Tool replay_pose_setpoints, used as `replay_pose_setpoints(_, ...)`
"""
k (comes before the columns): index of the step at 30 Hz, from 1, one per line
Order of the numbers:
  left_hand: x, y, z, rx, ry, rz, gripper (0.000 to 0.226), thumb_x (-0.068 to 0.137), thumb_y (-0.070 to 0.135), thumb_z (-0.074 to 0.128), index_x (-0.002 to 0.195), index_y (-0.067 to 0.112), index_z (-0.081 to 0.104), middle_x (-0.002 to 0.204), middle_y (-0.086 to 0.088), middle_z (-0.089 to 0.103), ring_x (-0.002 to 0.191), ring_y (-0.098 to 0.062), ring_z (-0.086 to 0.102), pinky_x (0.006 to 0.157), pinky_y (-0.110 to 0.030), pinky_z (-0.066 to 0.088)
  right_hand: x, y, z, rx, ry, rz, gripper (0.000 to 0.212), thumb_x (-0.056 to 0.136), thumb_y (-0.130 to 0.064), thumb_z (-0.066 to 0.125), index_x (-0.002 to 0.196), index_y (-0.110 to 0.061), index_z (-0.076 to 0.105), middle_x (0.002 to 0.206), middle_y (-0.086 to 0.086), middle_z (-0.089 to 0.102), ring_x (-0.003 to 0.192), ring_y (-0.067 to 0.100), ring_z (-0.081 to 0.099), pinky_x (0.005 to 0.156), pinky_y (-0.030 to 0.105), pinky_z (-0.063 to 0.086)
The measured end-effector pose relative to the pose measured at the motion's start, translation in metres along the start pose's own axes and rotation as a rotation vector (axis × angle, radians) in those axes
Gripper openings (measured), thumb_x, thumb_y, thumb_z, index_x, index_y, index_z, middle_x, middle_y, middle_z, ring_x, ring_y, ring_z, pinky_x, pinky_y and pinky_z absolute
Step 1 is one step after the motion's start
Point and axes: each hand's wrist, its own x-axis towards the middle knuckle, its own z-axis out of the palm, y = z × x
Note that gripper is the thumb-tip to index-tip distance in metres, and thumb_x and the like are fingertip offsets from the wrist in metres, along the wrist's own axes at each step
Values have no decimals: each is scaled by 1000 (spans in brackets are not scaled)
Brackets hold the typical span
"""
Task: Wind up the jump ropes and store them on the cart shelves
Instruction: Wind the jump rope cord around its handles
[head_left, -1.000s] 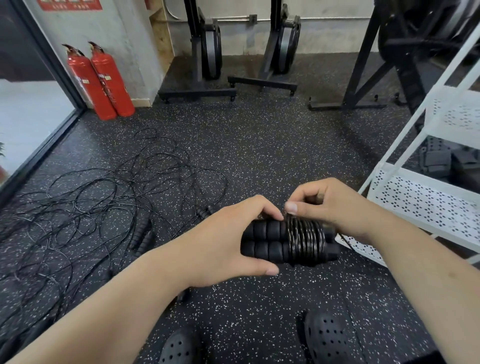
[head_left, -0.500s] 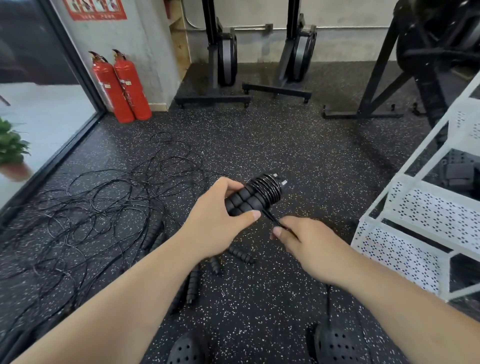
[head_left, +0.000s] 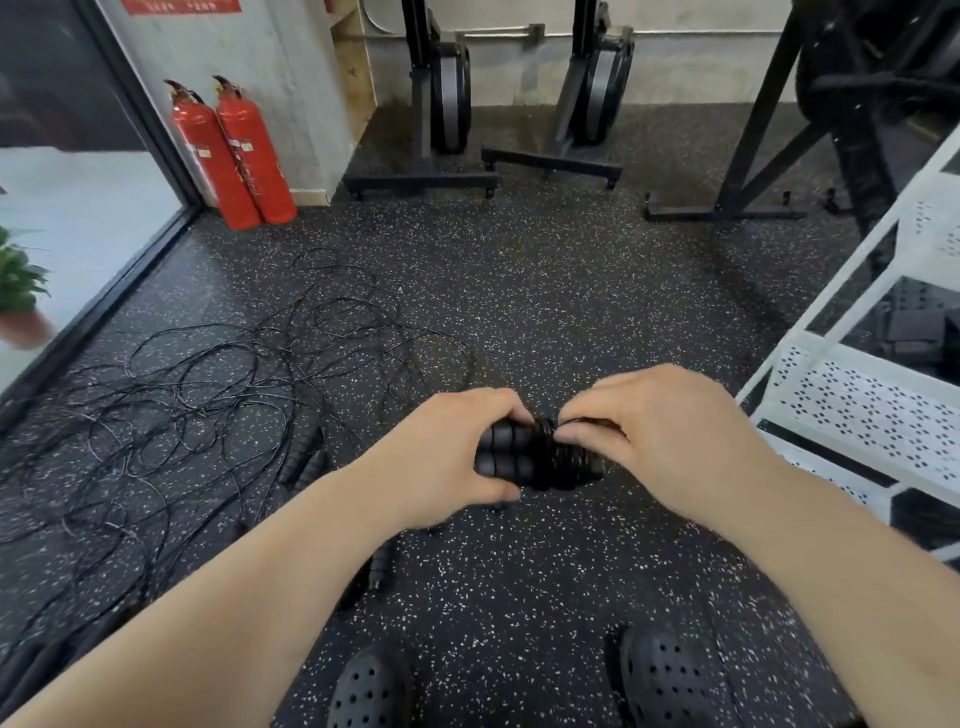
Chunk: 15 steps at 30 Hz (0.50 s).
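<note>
Speckled floor (head_left: 519, 291) beside cart (head_left: 857, 405): left hand (head_left: 441, 457) grips handles (head_left: 501, 452), right hand (head_left: 670, 436) (seemingly) pinches cord (head_left: 550, 452).

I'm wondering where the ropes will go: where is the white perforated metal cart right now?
In the head view, the white perforated metal cart stands at the right edge, just beyond the right hand.

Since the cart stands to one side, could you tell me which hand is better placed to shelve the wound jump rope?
Probably the right hand: it pinches the wound jump rope on the side nearest the cart shelf. The left hand grips the handles, farther away.
</note>
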Motion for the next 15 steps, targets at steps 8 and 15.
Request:
replay_pose_setpoints(8,-13,27,-4,-183,-183,99,64,79,26,96,125,41,55,112,27,68,108,8,63,83,-4,41,-4,36,-11,583,-141,143,23,72,-56,88,81,-35,81,79,-13,76,74,9,69,75,31,55)
replay_pose_setpoints(15,-20,35,-14,-540,-192,133,62,81,14,94,129,28,57,127,6,68,124,-19,65,109,-52,52,-7,43,-19,984,-277,149,10,92,-27,77,86,-21,81,82,-2,76,73,8,67,68,20,52)
